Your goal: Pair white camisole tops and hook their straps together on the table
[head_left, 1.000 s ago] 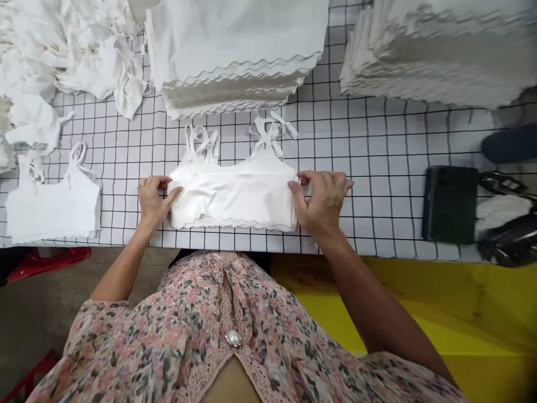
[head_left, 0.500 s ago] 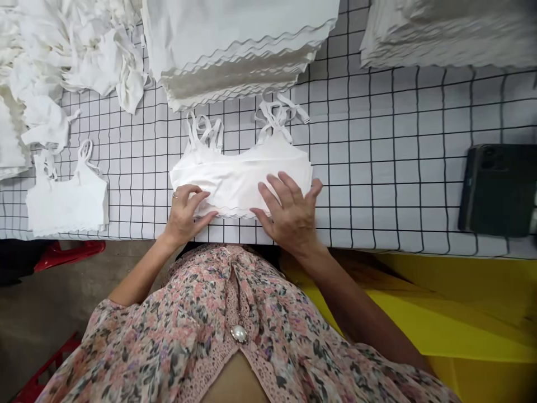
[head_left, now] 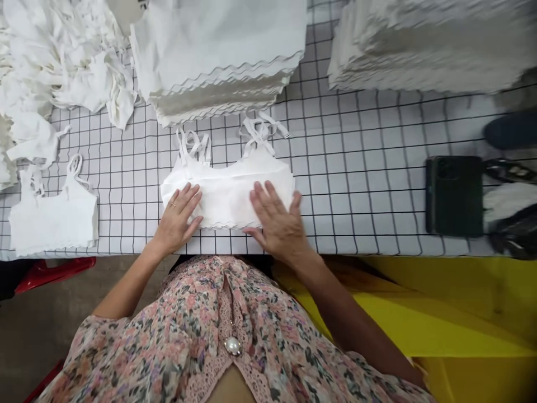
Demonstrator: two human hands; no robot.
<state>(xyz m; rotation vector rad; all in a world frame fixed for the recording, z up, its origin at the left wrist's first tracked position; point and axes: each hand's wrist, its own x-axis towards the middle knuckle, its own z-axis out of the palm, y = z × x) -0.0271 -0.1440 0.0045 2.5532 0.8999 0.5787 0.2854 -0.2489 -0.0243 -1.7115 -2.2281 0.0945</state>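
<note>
A white strappy bra top (head_left: 226, 193) lies flat on the checked tablecloth (head_left: 335, 207), near the table's front edge. Its looped straps point away from me, and its wavy hem faces my body. Layered edges at its sides suggest more than one piece lying together. My left hand (head_left: 178, 221) rests flat on the left part of the fabric, fingers stretched out. On the right part lies my right hand (head_left: 279, 224), palm down with its fingers spread and the thumb at the hem. Neither hand grips anything.
Another white top (head_left: 54, 215) lies at the left. Behind are a heap of crumpled white garments (head_left: 84, 61) and stacks of white fabric (head_left: 222, 39), (head_left: 419, 61). A dark phone (head_left: 455, 196) and black items (head_left: 518, 235) lie at the right. Below is something yellow (head_left: 398, 313).
The fingers of my left hand were bent at the hem and now lie straight on the fabric. My right hand has flattened too. The view has shifted right, showing more items beside the phone.
</note>
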